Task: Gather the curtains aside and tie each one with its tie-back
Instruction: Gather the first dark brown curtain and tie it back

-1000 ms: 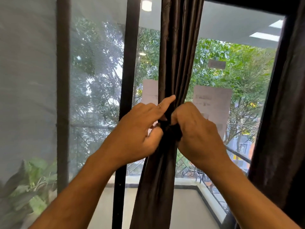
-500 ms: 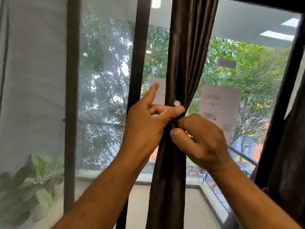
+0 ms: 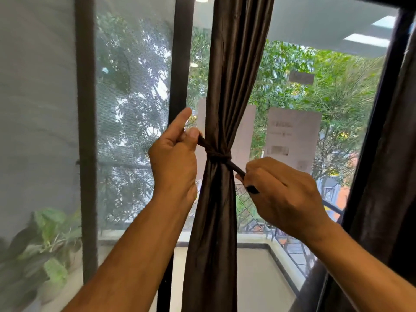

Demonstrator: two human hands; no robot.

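Green trees fill the window (image 3: 135,122) behind a brown curtain (image 3: 221,221) hanging vertically, cinched at mid-height by its tie-back (image 3: 219,155). Left hand (image 3: 174,158) pinches one tie-back end up-left of the knot, index finger raised. Right hand (image 3: 279,194) grips the other end down-right, fingers curled, so the strip runs diagonally

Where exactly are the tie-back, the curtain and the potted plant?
tie-back (image 3: 218,154): head view, the knot around the bunched fabric.
curtain (image 3: 234,64): head view, upper folds.
potted plant (image 3: 54,224): head view, a pale green leaf.
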